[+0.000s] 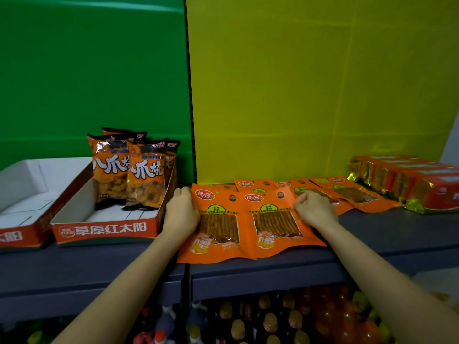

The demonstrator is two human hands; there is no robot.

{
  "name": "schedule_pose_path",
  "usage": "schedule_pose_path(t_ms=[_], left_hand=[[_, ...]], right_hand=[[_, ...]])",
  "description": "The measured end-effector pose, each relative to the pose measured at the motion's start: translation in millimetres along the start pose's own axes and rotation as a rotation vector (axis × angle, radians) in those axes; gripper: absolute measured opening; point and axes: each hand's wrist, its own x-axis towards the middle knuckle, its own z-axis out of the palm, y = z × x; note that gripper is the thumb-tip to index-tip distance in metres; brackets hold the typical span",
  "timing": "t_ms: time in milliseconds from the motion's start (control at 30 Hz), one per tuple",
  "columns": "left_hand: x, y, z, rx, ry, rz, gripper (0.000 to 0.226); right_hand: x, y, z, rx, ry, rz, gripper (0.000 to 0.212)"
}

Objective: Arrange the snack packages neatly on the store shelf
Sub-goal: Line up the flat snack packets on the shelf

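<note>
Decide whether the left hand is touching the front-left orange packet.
Touching. Head view: the left hand covers the front-left orange packet along its left edge.

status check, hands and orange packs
Left hand grips left pack. Right hand grips right pack. Both flat at shelf front. Display box tight beside left hand.

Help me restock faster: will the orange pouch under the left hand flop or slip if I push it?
Likely floppy: the orange pouch lies thin and flat. Probably slippery: glossy film, overlapping the neighbouring pouch. Seems light, holding thin strips.
</note>
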Motion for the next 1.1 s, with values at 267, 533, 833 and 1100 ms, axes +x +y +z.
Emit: schedule_pose_path(t_ms=[267,533,833,1100], left_hand=[[-12,4,-17,0.220,0.110,0.299,0.026],[-25,-30,-90,0.372,0.265,0.351,0.022],[-76,-157,-192,0.570,0.294,0.006,0.022],[-141,-272,-290,0.688,0.337,-0.162,0.024]], right_hand=[[-9,-25,-8,-0.018,-0.032,-0.231,0.012],[-57,-127,13,-0.006,-0.116,-0.709,0.016],[-137,-261,69,0.073,-0.248,-1.071,0.022],[-223,-371,130,0.078,-0.387,-1.210,0.025]])
